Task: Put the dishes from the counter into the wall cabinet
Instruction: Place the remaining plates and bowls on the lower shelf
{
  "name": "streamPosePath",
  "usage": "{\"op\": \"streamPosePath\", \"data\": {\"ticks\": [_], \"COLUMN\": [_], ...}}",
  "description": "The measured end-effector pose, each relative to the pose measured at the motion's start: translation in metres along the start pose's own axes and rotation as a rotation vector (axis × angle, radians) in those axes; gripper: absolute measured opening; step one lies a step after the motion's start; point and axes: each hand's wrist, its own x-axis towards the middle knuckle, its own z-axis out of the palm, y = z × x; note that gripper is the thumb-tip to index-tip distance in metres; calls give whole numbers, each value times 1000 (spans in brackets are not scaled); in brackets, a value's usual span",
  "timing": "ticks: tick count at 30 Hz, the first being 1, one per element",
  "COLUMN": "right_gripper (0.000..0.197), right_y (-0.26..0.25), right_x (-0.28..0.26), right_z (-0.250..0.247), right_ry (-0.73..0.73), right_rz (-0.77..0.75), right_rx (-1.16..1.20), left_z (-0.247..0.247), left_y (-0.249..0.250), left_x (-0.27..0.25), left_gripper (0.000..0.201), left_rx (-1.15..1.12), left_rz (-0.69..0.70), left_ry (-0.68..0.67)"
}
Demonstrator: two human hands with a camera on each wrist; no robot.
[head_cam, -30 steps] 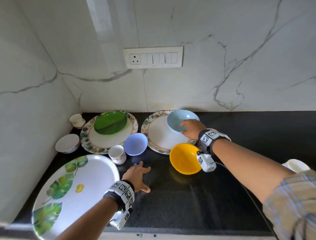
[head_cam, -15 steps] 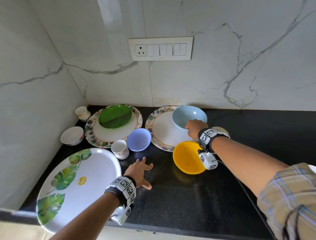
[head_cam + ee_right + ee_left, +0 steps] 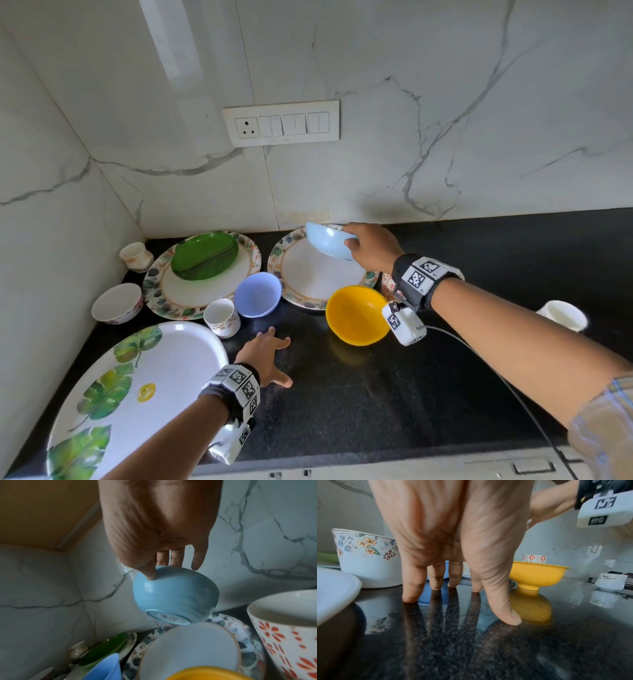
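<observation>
While your left hand (image 3: 265, 356) pressed its spread fingers (image 3: 410, 588) flat on the near black counter (image 3: 394, 394), your right hand (image 3: 371, 245) pinched the pale blue bowl (image 3: 327, 241) by its rim, tilted, just above the far floral plate (image 3: 318, 274).

Right hand (image 3: 371, 247) is reaching toward 12 o'clock, forearm extended from 4 o'clock, thumb and fingers pinching the rim of the small light-blue ceramic bowl (image 3: 328, 242), which is tilting in the air. Left hand (image 3: 265, 354) is resting toward 11 o'clock, fingers (image 3: 410, 585) spread straight, fingertips and thumb touching the black speckled stone counter (image 3: 394, 394). Both wrists are wearing tagged bands.
</observation>
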Motion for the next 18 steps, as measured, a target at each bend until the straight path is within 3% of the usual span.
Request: {"op": "streamPosePath", "data": {"ticks": [6, 11, 15, 18], "right_gripper": [21, 22, 21, 22], "right_y": [-28, -51, -76, -97], "right_x": [-34, -60, -78, -91], "right_z": [-48, -88, -118, -142], "right_ry": [110, 193, 239, 268], "right_rz": [-65, -87, -112, -141], "right_rx": [30, 44, 66, 55], "left_z": [-4, -19, -73, -135], "left_y": [-1, 2, 15, 26], "left_x": [-11, -23, -38, -59], "left_gripper": [96, 65, 35, 33], "left_rx": [-17, -88, -101, -118], "left_rz": [39, 155, 276, 342], "left_ry": [76, 245, 448, 645]}}
